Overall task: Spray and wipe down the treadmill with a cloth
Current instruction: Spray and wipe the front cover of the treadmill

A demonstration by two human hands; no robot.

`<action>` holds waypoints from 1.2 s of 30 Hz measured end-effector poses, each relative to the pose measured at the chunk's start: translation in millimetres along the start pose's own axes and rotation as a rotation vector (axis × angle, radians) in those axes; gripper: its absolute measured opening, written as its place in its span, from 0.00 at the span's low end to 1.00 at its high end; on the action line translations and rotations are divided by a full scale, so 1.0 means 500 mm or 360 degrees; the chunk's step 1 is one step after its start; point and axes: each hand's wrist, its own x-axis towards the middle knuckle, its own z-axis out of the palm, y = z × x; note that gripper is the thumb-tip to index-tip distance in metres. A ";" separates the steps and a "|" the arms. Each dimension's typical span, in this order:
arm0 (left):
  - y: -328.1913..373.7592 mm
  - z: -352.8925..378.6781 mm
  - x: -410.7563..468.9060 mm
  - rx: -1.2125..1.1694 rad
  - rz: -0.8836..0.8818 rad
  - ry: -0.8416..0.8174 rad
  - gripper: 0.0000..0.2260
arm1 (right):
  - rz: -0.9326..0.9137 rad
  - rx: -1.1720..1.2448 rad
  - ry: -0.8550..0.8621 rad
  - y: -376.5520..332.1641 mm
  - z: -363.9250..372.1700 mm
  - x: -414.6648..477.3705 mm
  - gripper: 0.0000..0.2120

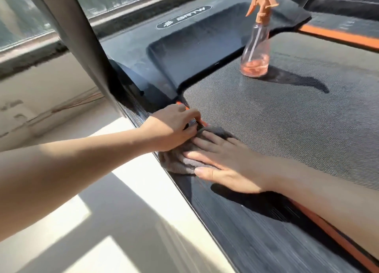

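Presses the grey cloth [178,163] flat under the right grip [223,162], fingers straight and slightly apart, on the treadmill's side rail [225,221]. Just beside it, sets the left grip [174,127] with fingers bent at the cloth's far end; cannot tell whether pinching it or only touching.

Risks sliding the cloth off onto the floor [82,211], since it already reaches the rail's outer edge left of the grip. Risks tipping the spray bottle [255,53] too, upright on the belt [287,118] well beyond the grip, if a sweep swings wide.

Farther out: dusty motor cover [194,47], dark mat [287,14] behind the bottle, slanting post [82,47] to the left, window [30,16] past that, hard sun across pale flooring.
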 end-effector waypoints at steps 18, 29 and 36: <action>-0.108 -0.046 -0.112 -0.0119 -0.0112 0.0032 0.11 | -0.0193 0.0089 0.0000 -0.047 -0.063 0.187 0.20; -0.162 -0.014 -0.110 0.0042 0.0083 0.0175 0.22 | -0.0156 -0.0367 0.0218 -0.033 -0.045 0.219 0.27; -0.186 -0.012 -0.115 0.0112 -0.0140 0.0099 0.27 | -0.0035 -0.0241 0.0202 -0.057 -0.047 0.291 0.26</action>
